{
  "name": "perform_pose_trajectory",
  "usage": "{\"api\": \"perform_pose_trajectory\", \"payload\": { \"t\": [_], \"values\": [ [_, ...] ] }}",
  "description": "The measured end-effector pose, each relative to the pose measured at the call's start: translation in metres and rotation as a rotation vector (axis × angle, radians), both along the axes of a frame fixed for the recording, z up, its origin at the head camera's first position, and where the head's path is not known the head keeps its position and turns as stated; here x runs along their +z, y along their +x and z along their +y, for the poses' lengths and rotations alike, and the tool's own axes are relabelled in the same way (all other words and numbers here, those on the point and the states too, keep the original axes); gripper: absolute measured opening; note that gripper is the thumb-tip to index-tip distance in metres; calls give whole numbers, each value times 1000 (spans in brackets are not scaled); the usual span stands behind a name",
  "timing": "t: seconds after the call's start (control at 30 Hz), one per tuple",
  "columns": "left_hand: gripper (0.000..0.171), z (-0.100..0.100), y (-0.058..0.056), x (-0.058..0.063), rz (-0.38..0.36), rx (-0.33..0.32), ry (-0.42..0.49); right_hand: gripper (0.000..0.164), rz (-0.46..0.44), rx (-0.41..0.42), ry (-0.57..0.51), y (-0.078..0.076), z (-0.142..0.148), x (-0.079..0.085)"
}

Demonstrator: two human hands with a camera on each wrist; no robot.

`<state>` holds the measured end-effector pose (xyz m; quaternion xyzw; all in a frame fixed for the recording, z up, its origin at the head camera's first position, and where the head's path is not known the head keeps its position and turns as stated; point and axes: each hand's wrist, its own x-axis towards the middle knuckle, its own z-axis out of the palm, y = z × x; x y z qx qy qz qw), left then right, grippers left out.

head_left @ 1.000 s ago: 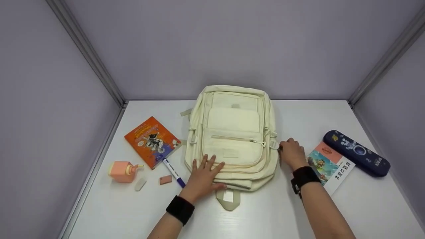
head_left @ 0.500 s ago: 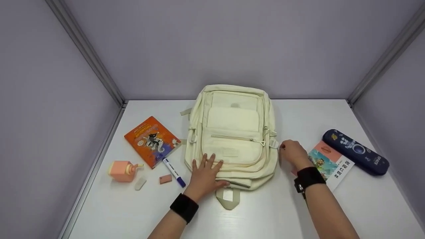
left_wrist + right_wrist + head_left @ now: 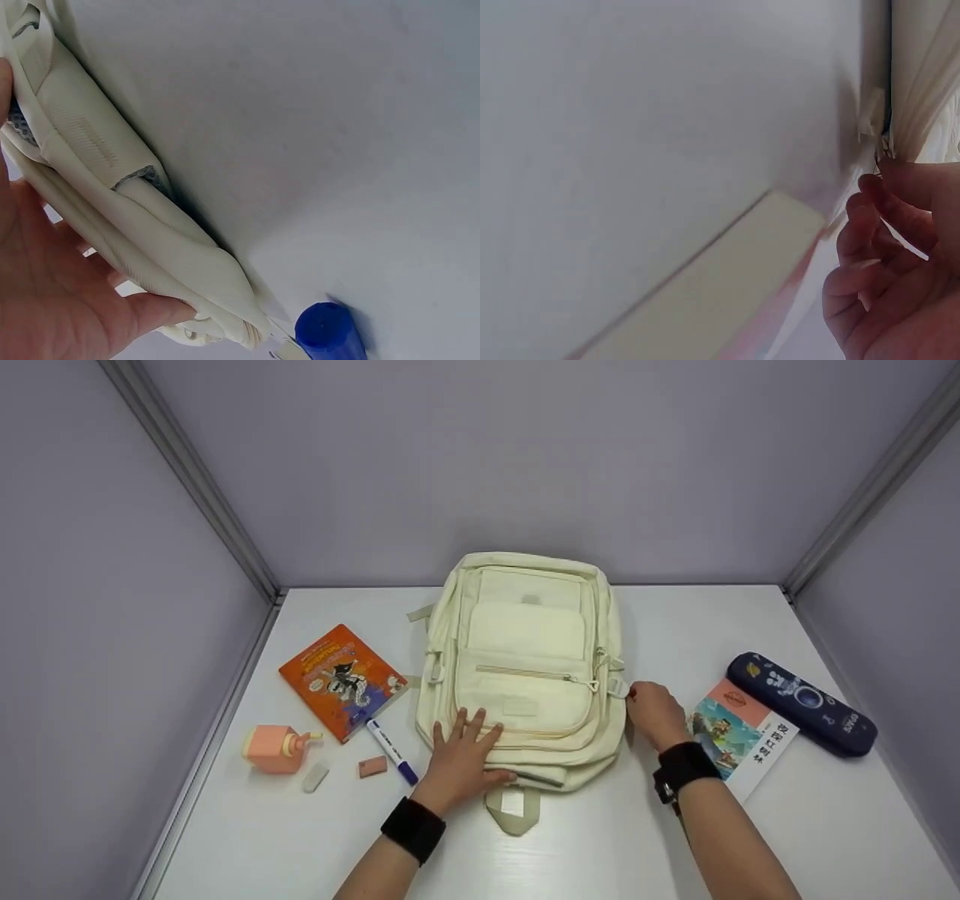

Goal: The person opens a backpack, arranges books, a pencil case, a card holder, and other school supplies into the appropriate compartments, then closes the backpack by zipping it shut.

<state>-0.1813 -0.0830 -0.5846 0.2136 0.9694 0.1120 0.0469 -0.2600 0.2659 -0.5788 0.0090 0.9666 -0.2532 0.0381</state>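
A cream backpack (image 3: 529, 630) lies on the white table, front pockets up, its top handle (image 3: 513, 814) toward me. My left hand (image 3: 459, 765) rests spread on its near left part, fingers straight over the front pocket. In the left wrist view, that hand (image 3: 67, 277) lies against the folds of the bag. At the bag's right side, my right hand (image 3: 658, 716) pinches a small zipper pull between thumb and forefinger; in the right wrist view, the fingertips of this hand (image 3: 900, 247) mostly hide it. A dark seam line runs along the bag's edge beyond them.
Left of the bag are an orange book (image 3: 343, 682), a marker (image 3: 391, 751), a pink eraser (image 3: 372, 766), a whitish eraser (image 3: 316, 778) and a peach pump-shaped item (image 3: 276, 749). On the right, a navy pencil case (image 3: 802, 703) lies against a white-and-pink booklet (image 3: 750, 739).
My right hand shifts slightly right, then back left and a little nearer to me, staying at the bag's side. The left hand stays on the bag, almost still.
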Motion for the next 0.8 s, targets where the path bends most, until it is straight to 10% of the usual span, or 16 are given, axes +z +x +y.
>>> {"api": "perform_pose_trajectory", "payload": {
  "t": [0.4, 0.8],
  "values": [
    [88, 1, 2, 0, -8, 8, 16, 28, -50, 2, -140, -10, -3, -7],
    [89, 3, 2, -1, 26, 26, -15, 26, -72, 27, -49, -9, 2, 2]
  ]
}}
